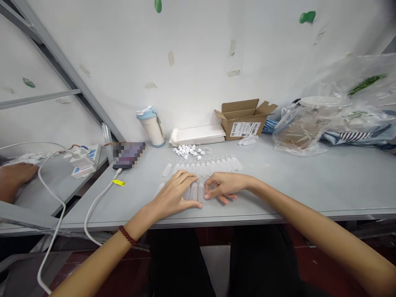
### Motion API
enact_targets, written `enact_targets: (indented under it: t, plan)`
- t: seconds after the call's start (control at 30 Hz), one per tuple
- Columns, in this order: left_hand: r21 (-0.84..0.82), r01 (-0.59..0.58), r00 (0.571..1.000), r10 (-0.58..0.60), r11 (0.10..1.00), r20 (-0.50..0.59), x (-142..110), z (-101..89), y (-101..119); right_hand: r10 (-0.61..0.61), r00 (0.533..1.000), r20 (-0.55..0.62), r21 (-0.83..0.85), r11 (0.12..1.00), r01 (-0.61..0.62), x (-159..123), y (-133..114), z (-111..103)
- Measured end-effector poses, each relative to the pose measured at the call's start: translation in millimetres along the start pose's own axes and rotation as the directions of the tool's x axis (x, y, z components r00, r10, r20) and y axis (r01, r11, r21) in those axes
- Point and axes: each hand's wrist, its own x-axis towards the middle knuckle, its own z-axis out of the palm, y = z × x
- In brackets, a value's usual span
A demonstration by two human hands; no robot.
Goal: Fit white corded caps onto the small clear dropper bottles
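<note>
My left hand [177, 193] lies with its fingers apart over a front row of small translucent plastic tubes [194, 192], partly hiding them. My right hand [223, 185] has its thumb and forefinger curled together at the edge of the rightmost translucent tube [201, 192]; its other fingers hang loosely below. Just behind, a longer row of similar tubes [208, 167] lies side by side, with thin loops at their tops. A pile of small white caps [186, 151] sits beyond that row.
A cardboard box [244, 119], a white stack [198, 135] and a tumbler [151, 126] stand along the wall. At left are a phone [131, 154] and its white cable [95, 206]; at right, a plastic bag [300, 128]. Another person's hand [18, 177] shows far left.
</note>
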Motion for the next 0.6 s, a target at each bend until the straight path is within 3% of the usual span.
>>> enact_targets:
  t: [0.43,0.53,0.6]
  plan:
    - [0.003,0.009,1.0,-0.009,1.0,-0.004,2,-1.2,2,-0.033,0.999,-0.012,0.0,0.999,0.033,-4,-4,-2]
    - [-0.018,0.027,0.997,-0.028,0.999,-0.071,4,-1.8,4,-0.07,0.994,-0.087,-0.011,0.998,0.069,-13,-8,-8]
    - [-0.029,0.044,0.99,-0.047,0.999,-0.136,9,-2.9,4,-0.106,0.972,-0.21,-0.029,0.994,0.102,-19,-9,-15]
